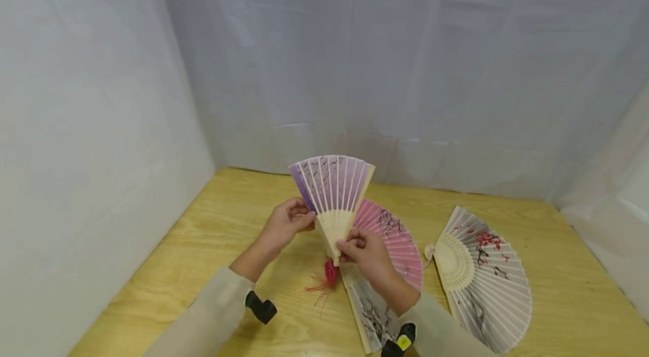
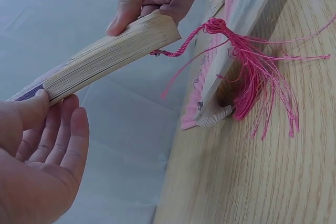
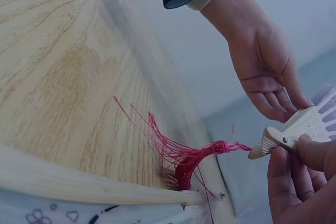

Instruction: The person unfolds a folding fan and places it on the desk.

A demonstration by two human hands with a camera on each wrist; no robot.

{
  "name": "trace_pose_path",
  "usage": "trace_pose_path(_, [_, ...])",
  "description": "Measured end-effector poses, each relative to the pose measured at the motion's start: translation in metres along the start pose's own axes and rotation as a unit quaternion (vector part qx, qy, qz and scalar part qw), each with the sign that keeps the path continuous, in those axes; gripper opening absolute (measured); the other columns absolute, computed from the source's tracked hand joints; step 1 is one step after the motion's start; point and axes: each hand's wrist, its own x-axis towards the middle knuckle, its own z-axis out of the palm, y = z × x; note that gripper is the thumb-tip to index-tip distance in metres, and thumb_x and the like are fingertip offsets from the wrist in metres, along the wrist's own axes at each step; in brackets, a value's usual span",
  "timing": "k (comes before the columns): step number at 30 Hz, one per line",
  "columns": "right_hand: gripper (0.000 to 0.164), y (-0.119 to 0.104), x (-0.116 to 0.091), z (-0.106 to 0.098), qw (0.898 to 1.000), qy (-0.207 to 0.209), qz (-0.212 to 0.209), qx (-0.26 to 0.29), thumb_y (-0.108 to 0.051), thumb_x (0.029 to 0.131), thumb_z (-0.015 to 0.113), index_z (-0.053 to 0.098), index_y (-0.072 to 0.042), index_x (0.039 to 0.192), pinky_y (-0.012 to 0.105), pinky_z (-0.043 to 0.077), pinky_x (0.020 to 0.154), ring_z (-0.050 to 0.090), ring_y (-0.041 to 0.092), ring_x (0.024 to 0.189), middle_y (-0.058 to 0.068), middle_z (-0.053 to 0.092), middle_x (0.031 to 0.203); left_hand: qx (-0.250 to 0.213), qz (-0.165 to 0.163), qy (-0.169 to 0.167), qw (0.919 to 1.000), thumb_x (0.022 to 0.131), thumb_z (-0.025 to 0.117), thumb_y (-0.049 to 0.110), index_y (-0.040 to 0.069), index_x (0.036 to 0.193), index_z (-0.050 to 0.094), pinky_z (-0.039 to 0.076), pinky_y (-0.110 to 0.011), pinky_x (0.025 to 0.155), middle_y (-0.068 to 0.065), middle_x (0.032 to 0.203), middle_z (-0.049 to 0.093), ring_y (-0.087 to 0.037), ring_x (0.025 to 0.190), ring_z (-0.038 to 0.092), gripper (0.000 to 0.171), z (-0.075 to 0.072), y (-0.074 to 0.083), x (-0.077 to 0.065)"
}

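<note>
Both hands hold a partly spread purple folding fan (image 1: 332,182) with dark branch prints and pale wooden ribs above the table. My left hand (image 1: 289,224) pinches its left outer edge between thumb and fingers. Near the pivot end, my right hand (image 1: 369,253) pinches the ribs, with the thumb on the near side. A pink tassel (image 2: 247,72) hangs by a cord from the pivot; its strands reach down to the tabletop. The metal pivot pin (image 3: 285,140) shows just beyond the right fingertips. Behind the right hand lies a spread pink fan (image 1: 403,244) with dark blossom branches.
A grey-white fan (image 1: 372,306) with ink branches lies partly under the right forearm, next to the pink one. On the right, a spread white fan (image 1: 499,284) with red blossoms rests on the wooden table (image 1: 203,239). White sheeting (image 1: 314,64) encloses the table's back and sides.
</note>
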Motion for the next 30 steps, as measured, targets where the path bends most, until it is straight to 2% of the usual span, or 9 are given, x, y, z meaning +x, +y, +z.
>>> trace_pose_path(8, [0.011, 0.001, 0.004, -0.004, 1.0, 0.004, 0.01, 0.029, 0.001, 0.091, 0.064, 0.057, 0.009, 0.095, 0.035, 0.058, 0.067, 0.061, 0.012, 0.062, 0.005, 0.066, 0.073, -0.022, 0.0, 0.003, 0.9997, 0.094, 0.057, -0.006, -0.017, 0.112, 0.049, 0.056, -0.028, 0.077, -0.001, 0.088, 0.064, -0.009, 0.078, 0.065, 0.022, -0.001, 0.0, 0.0])
trace_pose_path(17, [0.013, -0.002, 0.008, -0.008, 0.996, 0.062, 0.015, 0.066, -0.002, 0.092, 0.065, 0.055, 0.005, 0.095, 0.029, 0.057, 0.066, 0.062, 0.01, 0.062, 0.003, 0.067, 0.076, -0.05, -0.009, 0.014, 0.9986, 0.095, 0.056, -0.006, -0.016, 0.121, 0.047, 0.057, -0.029, 0.078, -0.001, 0.09, 0.063, -0.011, 0.079, 0.065, 0.029, 0.0, 0.002, -0.002])
trace_pose_path(24, [0.011, -0.003, 0.015, -0.012, 0.989, 0.081, 0.006, 0.121, 0.002, 0.092, 0.064, 0.054, 0.005, 0.09, 0.022, 0.055, 0.063, 0.061, 0.01, 0.06, 0.002, 0.066, 0.073, -0.063, -0.008, 0.022, 0.9977, 0.095, 0.056, -0.005, -0.015, 0.123, 0.047, 0.057, -0.029, 0.079, 0.0, 0.089, 0.067, -0.011, 0.079, 0.066, 0.031, -0.001, 0.002, -0.001])
trace_pose_path(30, [0.012, -0.002, 0.021, -0.015, 0.981, 0.101, 0.022, 0.166, 0.001, 0.092, 0.064, 0.052, 0.002, 0.089, 0.021, 0.055, 0.063, 0.061, 0.008, 0.06, 0.0, 0.063, 0.07, -0.075, -0.002, 0.021, 0.9969, 0.095, 0.057, -0.005, -0.015, 0.121, 0.048, 0.057, -0.028, 0.077, 0.002, 0.087, 0.07, -0.011, 0.079, 0.068, 0.029, -0.002, 0.0, -0.001])
